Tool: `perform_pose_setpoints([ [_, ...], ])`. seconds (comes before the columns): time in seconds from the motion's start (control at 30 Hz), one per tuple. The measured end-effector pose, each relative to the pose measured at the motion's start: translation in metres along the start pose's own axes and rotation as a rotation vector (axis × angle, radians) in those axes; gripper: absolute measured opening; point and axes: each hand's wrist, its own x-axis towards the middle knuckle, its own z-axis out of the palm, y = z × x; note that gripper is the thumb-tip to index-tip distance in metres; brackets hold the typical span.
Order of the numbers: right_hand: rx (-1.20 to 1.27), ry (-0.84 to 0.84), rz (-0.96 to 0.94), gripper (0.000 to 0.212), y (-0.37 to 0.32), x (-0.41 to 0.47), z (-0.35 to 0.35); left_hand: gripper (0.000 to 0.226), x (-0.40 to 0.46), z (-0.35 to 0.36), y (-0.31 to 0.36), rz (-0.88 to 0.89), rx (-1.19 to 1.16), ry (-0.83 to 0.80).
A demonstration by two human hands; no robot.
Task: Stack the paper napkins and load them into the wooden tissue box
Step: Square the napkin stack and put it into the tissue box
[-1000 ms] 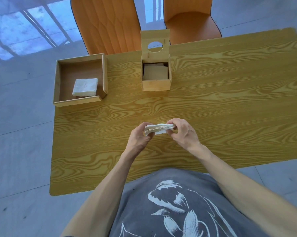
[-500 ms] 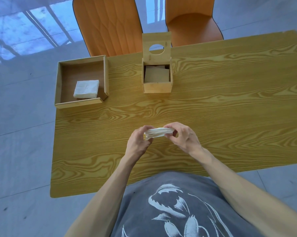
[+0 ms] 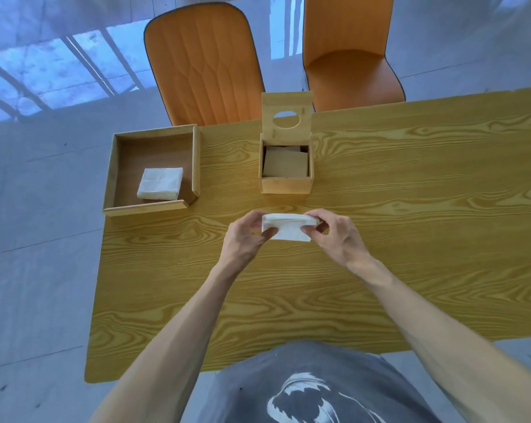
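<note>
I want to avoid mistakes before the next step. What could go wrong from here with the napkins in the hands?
1. The white paper napkin stack is pinched only at its ends by the left hand and right hand; loose sheets may slide or fan out.
2. The square wooden tissue box has a narrow opening, so the corners may catch its rim.
3. Its upright lid with the round hole might tip shut if bumped.

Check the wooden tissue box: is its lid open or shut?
Open. The lid with the round hole stands upright behind the wooden tissue box, leaving the interior exposed; no white napkins are visible inside.
</note>
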Motion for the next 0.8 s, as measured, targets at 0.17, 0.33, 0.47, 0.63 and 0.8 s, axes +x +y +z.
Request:
perform_pose_setpoints([
  [0.17, 0.063, 0.048, -0.055, 0.031, -0.011, 0.050, -0.031, 0.037, 0.041, -0.017, 0.042, 0.023, -0.005, 0.070],
  [0.33, 0.080, 0.070, -0.096, 0.029, -0.024, 0.093, -0.047, 0.036, 0.077, -0.029, 0.068, -0.008, 0.001, 0.170],
  [0.47, 0.058, 0.095, -0.078, 0.030, -0.030, 0.117, -0.048, 0.033, 0.097, -0.037, 0.075, -0.030, -0.049, 0.212],
  [0.63, 0.020, 0.157, 0.016, 0.032, -0.029, 0.134, -0.037, 0.030, 0.113, -0.037, 0.076, -0.042, -0.033, 0.187],
  [0.8, 0.026, 0.175, 0.103, 0.031, -0.026, 0.141, -0.028, 0.034, 0.127, -0.032, 0.070, -0.083, -0.009, 0.180],
])
